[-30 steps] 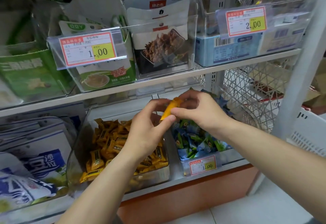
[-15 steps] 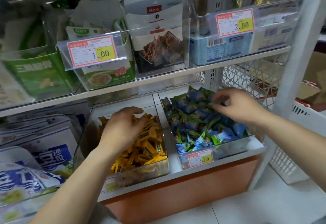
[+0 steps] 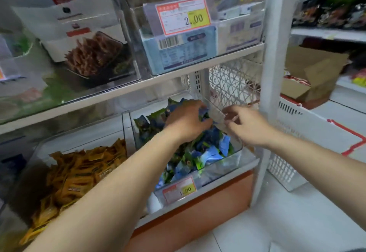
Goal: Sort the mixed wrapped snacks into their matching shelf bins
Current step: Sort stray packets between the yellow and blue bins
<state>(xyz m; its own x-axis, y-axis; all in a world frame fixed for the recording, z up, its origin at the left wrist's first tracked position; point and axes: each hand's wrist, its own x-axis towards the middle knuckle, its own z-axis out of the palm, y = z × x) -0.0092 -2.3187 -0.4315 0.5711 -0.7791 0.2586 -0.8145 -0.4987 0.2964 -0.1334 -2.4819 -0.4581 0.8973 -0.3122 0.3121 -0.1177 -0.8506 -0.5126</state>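
Blue and green snacks [image 3: 206, 152]: heaped in the clear bin [image 3: 236, 152] under both hands, on the lower shelf.
Left hand [image 3: 186, 123]: down in that heap, fingers curled among the wrappers; I cannot tell whether they pinch one.
Right hand [image 3: 249, 128]: just right of the left hand and apart from it, fingers bent at the bin's clear right wall; too blurred to tell a grip from a touch.
Orange snacks [image 3: 83, 170]: piled in the neighbouring bin [image 3: 124, 130], left of the left forearm.
Price tag [image 3: 179, 189]: on the clear bin's front, below the hands.
Upper shelf [image 3: 178, 75]: above the hands, carrying clear bins of boxes and pouches.
White post [image 3: 271, 73]: upright, just right of the right hand.
White basket [image 3: 297, 152]: beyond the post, right of the right forearm.
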